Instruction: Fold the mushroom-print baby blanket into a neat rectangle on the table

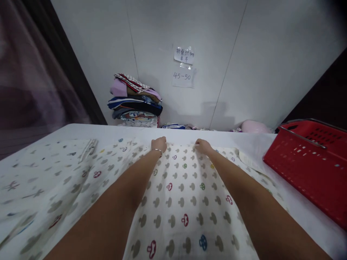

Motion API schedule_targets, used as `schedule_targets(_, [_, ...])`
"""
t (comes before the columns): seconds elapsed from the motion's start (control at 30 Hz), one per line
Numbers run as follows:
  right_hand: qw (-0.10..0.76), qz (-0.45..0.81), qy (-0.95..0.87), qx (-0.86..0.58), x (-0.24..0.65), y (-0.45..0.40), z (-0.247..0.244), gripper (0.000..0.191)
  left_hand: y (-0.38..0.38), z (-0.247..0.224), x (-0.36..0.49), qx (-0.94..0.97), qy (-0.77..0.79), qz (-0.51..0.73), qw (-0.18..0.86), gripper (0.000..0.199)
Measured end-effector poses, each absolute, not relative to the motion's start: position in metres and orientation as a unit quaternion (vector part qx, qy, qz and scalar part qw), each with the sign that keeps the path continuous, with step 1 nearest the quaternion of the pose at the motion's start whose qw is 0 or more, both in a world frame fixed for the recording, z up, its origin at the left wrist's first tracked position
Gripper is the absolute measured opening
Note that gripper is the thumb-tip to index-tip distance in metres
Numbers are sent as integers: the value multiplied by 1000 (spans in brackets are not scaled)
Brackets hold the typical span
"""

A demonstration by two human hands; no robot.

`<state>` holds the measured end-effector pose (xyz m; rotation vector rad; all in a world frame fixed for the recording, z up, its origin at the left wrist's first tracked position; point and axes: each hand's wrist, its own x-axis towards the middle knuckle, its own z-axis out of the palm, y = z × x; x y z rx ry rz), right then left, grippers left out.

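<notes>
White wall (86, 47) stands behind a white tabletop (244, 138), and on this tabletop lies the pale cloth (187, 195) with mushroom print, spread in front of me. The fingers of my left hand (159, 145) pinch its far edge, and the fingers of my right hand (204, 147) pinch the same edge a little further to the right. A thin bracelet (158, 150) is around my left wrist. At left lies pale fabric (35, 169) with different figures. At right stands a red basket (306, 169). Behind, at left, folded textiles (135, 103) are piled; two paper notes (183, 77) hang on the wall.
</notes>
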<state>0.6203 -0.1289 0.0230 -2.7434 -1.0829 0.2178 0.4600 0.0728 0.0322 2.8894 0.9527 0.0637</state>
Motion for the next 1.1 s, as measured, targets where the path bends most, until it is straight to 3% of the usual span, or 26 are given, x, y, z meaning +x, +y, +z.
schedule_targets(0.33, [47,44,-382,-922,622,-128,12,18,81,14,456,965,260,18,17,26])
schedule_targets(0.53, [21,56,-408,-911,630,-127,13,20,89,28,456,973,229,-4,30,18])
schedule_targets(0.7, [19,80,-430,-899,640,-131,13,35,96,39,449,976,209,3,53,17])
schedule_targets(0.87, [15,85,-446,-891,637,-136,24,24,95,52,442,979,197,16,60,28])
schedule_targets(1.1, [45,43,-477,-877,624,-158,60,28,80,83,418,984,168,36,51,26])
